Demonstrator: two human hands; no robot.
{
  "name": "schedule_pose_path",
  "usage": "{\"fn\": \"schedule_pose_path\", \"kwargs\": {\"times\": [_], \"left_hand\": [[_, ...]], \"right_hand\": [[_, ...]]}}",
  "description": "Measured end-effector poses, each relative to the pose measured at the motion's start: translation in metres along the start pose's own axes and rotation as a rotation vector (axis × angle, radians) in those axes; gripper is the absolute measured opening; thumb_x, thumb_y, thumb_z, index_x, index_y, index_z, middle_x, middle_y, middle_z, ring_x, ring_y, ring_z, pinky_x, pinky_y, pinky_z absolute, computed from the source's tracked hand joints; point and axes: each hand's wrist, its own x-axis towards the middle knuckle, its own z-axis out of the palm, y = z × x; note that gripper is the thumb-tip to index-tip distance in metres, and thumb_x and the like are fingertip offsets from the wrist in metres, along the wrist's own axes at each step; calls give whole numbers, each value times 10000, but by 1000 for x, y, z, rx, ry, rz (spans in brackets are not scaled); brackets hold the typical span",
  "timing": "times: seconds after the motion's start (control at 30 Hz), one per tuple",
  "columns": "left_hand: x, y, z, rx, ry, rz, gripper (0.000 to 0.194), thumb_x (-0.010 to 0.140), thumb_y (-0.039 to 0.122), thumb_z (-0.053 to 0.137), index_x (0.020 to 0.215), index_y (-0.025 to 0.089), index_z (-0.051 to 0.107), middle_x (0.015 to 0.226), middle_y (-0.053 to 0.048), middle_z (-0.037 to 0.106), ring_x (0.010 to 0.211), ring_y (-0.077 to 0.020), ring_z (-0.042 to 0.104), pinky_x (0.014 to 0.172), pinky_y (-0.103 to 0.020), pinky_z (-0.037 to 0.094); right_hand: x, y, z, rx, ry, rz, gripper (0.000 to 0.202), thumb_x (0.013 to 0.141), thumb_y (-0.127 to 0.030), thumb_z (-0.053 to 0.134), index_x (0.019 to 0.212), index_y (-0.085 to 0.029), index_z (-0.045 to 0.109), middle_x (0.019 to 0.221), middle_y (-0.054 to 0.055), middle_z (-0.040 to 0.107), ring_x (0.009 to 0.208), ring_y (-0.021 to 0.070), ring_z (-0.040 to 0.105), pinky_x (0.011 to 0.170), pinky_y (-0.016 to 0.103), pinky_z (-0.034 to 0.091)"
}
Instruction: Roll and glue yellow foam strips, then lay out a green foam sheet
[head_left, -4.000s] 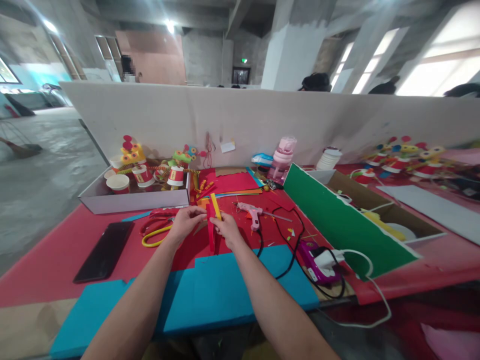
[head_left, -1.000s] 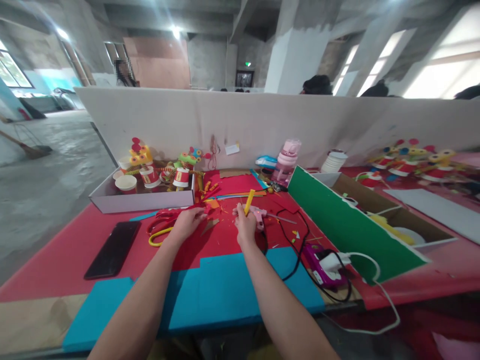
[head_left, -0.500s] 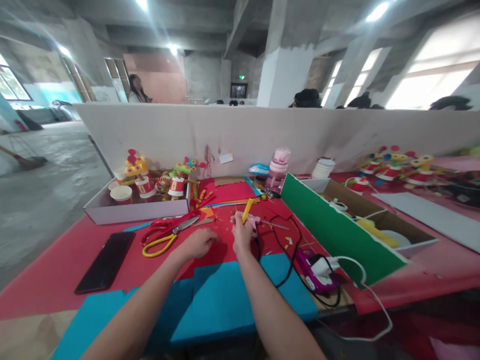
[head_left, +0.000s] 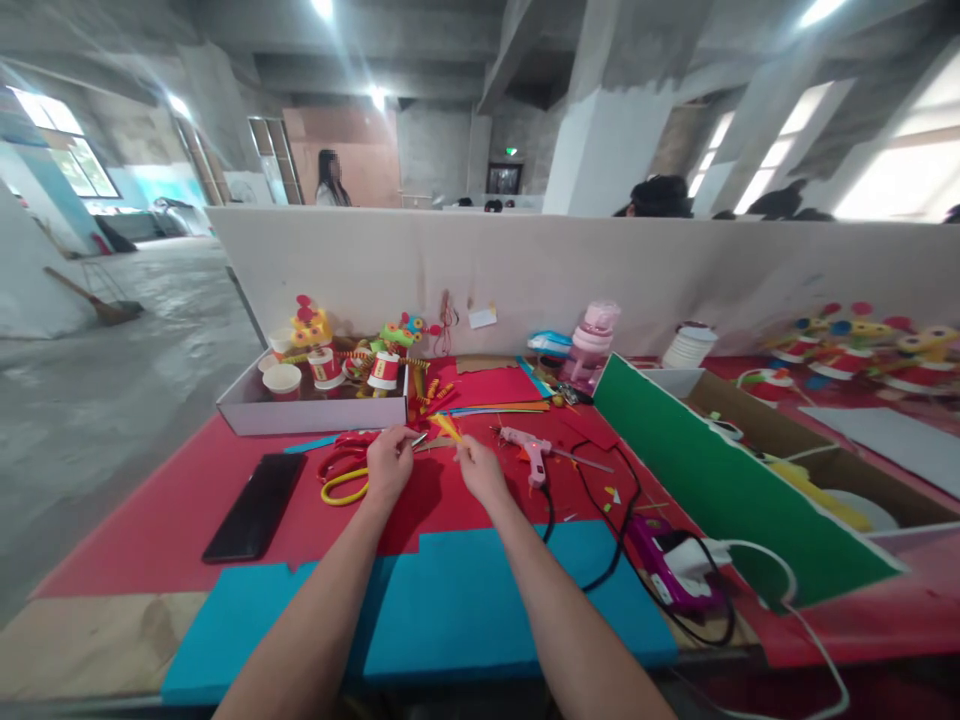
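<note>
My left hand (head_left: 391, 468) is over the blades of the yellow-handled scissors (head_left: 343, 489), its fingers closed around them. A blade tip sticks out past the fingertips, and the hand hides most of the metal. My right hand (head_left: 481, 470) pinches a small yellow strip (head_left: 448, 428), blurred, which points up and to the left. Just right of that hand, a pink hot glue gun (head_left: 534, 452) lies on the red table covering with a glue stick in its back. Red-handled scissors (head_left: 341, 455) rest behind the yellow pair.
A white box (head_left: 315, 417) with paper-cup figures stands at the left, a black phone (head_left: 255, 508) before it. Blue sheets (head_left: 480, 610) line the front edge. At the right are a green-sided box (head_left: 697, 480), a purple power strip (head_left: 664, 565) and black cable.
My left hand has come onto the yellow-handled scissors. My right hand has moved left, away from the glue gun, still holding the yellow strip. The view has turned slightly left.
</note>
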Motion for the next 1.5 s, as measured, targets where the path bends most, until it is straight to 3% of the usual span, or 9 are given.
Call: {"fn": "schedule_pose_path", "kwargs": {"times": [0.13,0.27,0.43,0.6,0.67,0.83,1.0,1.3,1.5], "left_hand": [[3,3,-1,2,39,45,241,770,70,446,785,190,655,812,-38,667,803,-174,618,767,-288,476],[-1,8,6,-23,-46,167,245,791,64,431,801,184,644,835,-52,652,827,-175,605,782,-290,476],[-8,14,20,-15,-162,245,250,745,33,457,805,189,642,859,-57,651,834,-181,608,765,-283,482],[-9,14,26,-1,-230,264,243,753,29,458,801,188,635,844,-59,658,810,-179,610,744,-286,484],[-9,12,27,13,-242,269,230,770,42,457,806,188,632,853,-64,655,810,-179,606,733,-285,481],[-10,12,29,57,-312,257,227,782,52,450,786,188,632,811,-64,634,791,-176,604,712,-273,467],[-12,15,31,38,-413,262,269,760,22,436,814,189,641,854,-62,647,829,-174,606,732,-271,461],[-12,15,32,61,-478,221,269,758,33,442,819,196,648,847,-57,657,814,-179,612,705,-272,457],[-12,18,30,95,-496,217,281,741,22,449,810,202,653,837,-54,657,811,-182,618,693,-269,458]], "right_hand": [[26,-23,2,-382,-6,-53,260,945,-272,389,1079,-246,610,1055,87,660,985,217,583,798,307,406],[51,-23,-2,-424,-8,-144,358,871,-431,549,1189,-265,566,1130,87,639,1070,226,549,866,327,393],[81,25,-43,-346,-9,-217,254,927,-335,454,974,-214,672,987,49,705,942,164,614,828,248,401],[111,81,-93,-597,54,117,319,949,-239,349,1017,-190,657,1039,79,693,957,176,621,802,254,422],[120,93,-102,-646,47,141,271,917,-214,414,1075,-169,629,1068,117,669,981,206,610,811,282,427],[138,97,-91,-847,-57,-186,511,810,-193,569,1307,-229,458,1210,124,562,1106,259,522,868,345,407],[152,90,-75,-907,-123,-383,429,824,-155,512,1249,-211,521,1164,125,593,1089,241,516,906,351,358],[173,85,-83,-876,-101,-316,311,897,-153,406,1020,-167,691,1023,136,690,989,227,584,854,325,366],[170,86,-83,-874,-157,-329,240,868,-335,561,972,-182,713,1001,116,688,1000,236,560,814,294,395]]}}
